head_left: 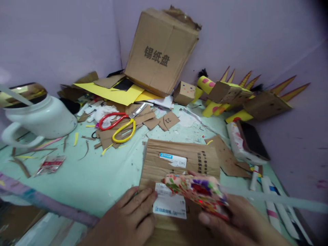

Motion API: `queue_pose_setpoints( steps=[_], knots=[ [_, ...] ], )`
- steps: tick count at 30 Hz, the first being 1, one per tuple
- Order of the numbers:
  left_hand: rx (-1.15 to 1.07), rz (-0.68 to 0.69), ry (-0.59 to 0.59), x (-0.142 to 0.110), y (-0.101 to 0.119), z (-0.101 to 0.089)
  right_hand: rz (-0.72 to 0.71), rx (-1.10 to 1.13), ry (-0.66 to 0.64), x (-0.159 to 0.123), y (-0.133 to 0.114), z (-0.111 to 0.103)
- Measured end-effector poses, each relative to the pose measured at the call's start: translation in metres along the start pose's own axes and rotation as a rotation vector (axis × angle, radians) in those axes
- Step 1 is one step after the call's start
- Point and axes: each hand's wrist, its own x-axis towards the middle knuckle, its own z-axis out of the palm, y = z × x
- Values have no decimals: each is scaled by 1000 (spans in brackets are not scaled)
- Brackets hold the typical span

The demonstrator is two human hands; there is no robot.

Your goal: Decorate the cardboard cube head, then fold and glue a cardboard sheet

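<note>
My right hand (241,218) is wrapped round a flower-patterned glue gun (194,188), held over a piece of brown cardboard (179,145). The nozzle points left, and a small red light glows on the body. A long translucent stick (266,198) runs out behind it to the right. My left hand (135,215) lies on the left side of the cardboard, fingers stretched out and resting on the surface beside a white label (169,205). The glue gun and right hand are somewhat blurred; the tip appears just above the cardboard, and I cannot tell whether it touches.
Scissors (121,124) with red and yellow handles lie on cardboard scraps. A white mug (38,112) stands left. Behind are a large tilted box (161,51), yellow sheets (110,92) and spiked cardboard figures (233,92). Markers (271,208) and a phone-like dark slab (252,138) lie right.
</note>
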Motion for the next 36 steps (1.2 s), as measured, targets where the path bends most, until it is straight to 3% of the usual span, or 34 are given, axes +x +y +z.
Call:
queue_pose_setpoints(
  steps=[5,8,17,26,36],
  knots=[
    [-17,36,-165,11,1,-18,-92,-33,-181,24,-16,11],
    [-10,19,-181,17,1,-27,-123,-79,-222,33,-19,16],
    [-33,-9,-281,23,4,-32,-114,-131,-212,41,-19,23],
    [-29,-28,-287,27,4,-39,-114,-185,-257,43,-26,23],
    [-33,-22,-285,26,4,-37,-185,-222,-181,43,-35,22]
  ],
)
